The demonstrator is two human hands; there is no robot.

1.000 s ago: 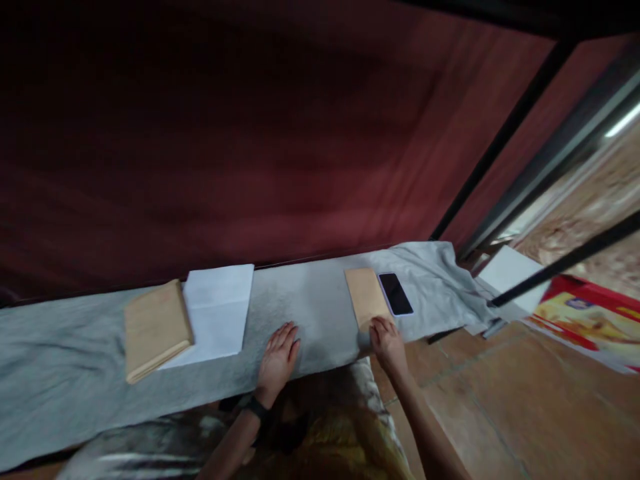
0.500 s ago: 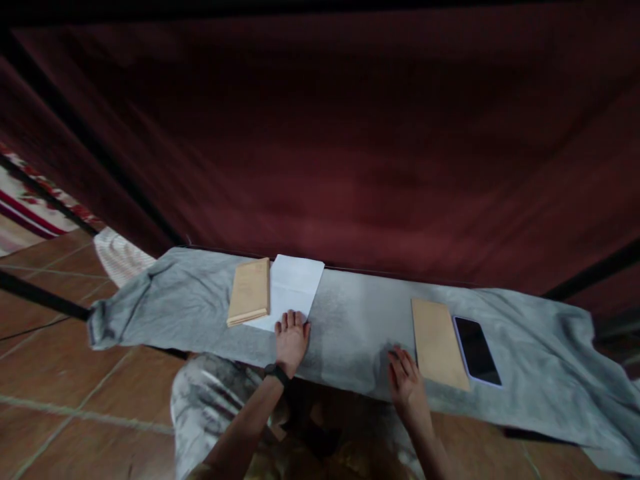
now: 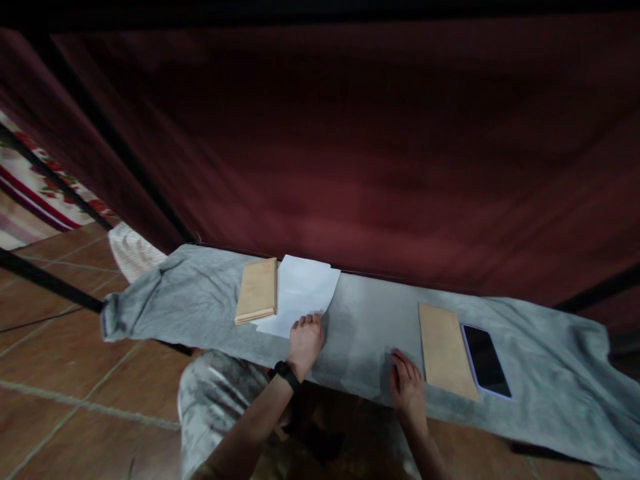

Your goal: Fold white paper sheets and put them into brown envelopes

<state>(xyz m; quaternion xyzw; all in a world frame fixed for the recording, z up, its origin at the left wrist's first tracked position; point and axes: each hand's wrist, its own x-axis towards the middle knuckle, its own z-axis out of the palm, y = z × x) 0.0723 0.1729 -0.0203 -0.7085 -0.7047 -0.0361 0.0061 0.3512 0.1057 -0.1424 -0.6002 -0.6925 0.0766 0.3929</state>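
Note:
My left hand (image 3: pixel 306 345), with a dark band on the wrist, has its fingers curled at the near right corner of the white paper sheets (image 3: pixel 304 290). The top sheet's corner is pinched there and its right edge bends up slightly. The sheets lie partly overlapping, just right of a stack of brown envelopes (image 3: pixel 257 288). My right hand (image 3: pixel 408 390) rests on the grey cloth (image 3: pixel 370 320), holding nothing, with fingers loosely bent and the thumb apart. Beside it, to the right, lies a single brown envelope (image 3: pixel 447 350).
A phone (image 3: pixel 486 360) with a pale purple edge lies right of the single envelope. Behind the cloth-covered surface hangs a dark red curtain (image 3: pixel 340 187) between black frame bars (image 3: pixel 120 153). My knee (image 3: pixel 215 400) is below the near edge, over a tiled floor (image 3: pixel 75 373).
My left hand has curled its fingers and drawn the top white sheet to the right, so a second sheet's edge shows. My right hand stays beside the envelope. The view has shifted slightly.

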